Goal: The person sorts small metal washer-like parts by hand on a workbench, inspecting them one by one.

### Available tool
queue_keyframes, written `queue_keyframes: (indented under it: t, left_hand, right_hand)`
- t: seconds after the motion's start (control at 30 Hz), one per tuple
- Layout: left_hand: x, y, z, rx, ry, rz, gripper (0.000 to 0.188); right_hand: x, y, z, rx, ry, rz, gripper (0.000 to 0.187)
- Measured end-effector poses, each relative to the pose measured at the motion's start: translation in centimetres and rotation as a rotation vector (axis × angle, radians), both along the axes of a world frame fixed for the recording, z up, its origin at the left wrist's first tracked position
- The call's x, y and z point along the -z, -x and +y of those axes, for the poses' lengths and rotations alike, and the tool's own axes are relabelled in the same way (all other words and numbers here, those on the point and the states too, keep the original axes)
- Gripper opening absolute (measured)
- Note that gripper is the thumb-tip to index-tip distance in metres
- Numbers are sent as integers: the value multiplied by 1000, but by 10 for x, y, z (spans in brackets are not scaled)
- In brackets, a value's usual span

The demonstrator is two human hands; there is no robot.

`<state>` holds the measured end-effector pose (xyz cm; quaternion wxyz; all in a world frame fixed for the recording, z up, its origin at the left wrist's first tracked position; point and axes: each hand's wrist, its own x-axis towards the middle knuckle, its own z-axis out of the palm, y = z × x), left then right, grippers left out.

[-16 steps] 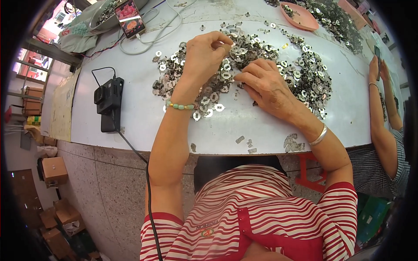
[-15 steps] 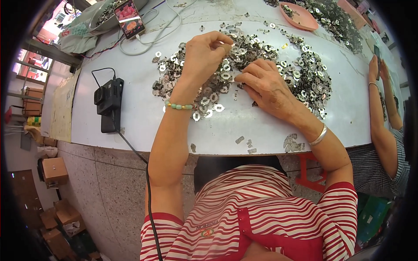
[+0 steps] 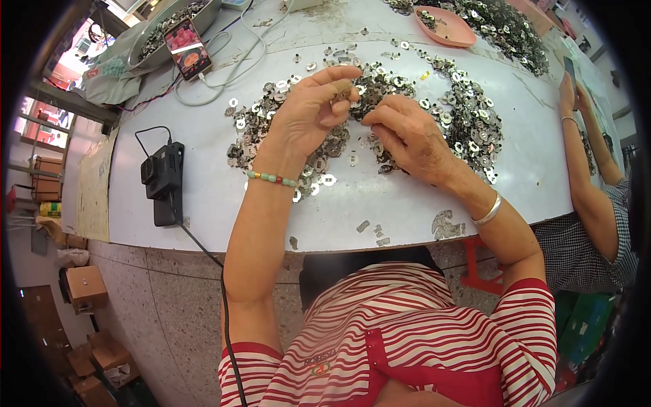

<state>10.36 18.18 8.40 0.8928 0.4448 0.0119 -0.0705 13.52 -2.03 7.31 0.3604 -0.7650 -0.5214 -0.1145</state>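
Small flat silvery metal pieces (image 3: pixel 471 129), many with round ends and slots, lie in a loose heap across the table in front of me. Over the middle of the heap I hold my left hand (image 3: pixel 313 108), its fingers curled and its palm partly turned up; what is in them, if anything, I cannot make out. My right hand (image 3: pixel 410 139) rests at the heap's near edge beside it, thumb and forefinger pinched together at the tips. Any piece in that pinch is too small to tell. One loose metal piece (image 3: pixel 352 159) lies between the two hands.
A black device (image 3: pixel 165 183) with a cable lies at left. Behind it, a phone (image 3: pixel 188 51) with a white cable leans on a metal basin (image 3: pixel 146 60) of parts. A pink tray (image 3: pixel 453 30) stands at back right. Another person's hands (image 3: pixel 571 95) hold a phone at far right.
My left hand has rolled, bringing its curled fingers and palm more into view. The right hand stays pinched by the heap. The whole view has shifted slightly.
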Motion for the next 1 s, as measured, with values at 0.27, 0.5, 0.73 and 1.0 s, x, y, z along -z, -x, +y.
queue_keyframes:
  t: [0.27, 0.5, 0.73, 1.0]
  left_hand:
    - [0, -1, -7, -26, -68, 46, 22]
    - [0, 1, -13, -69, -137, 62, 23]
    - [2, 1, -16, -48, -139, 44, 21]
    - [0, 6, -22, -29, -227, 79, 21]
  right_hand:
    - [-3, -9, -8, 32, -189, 642, 14]
    - [-9, -15, -13, -46, -338, 1207, 20]
    - [-12, -16, -16, -100, -408, 1414, 21]
    - [-10, -17, -15, -168, -460, 1510, 20]
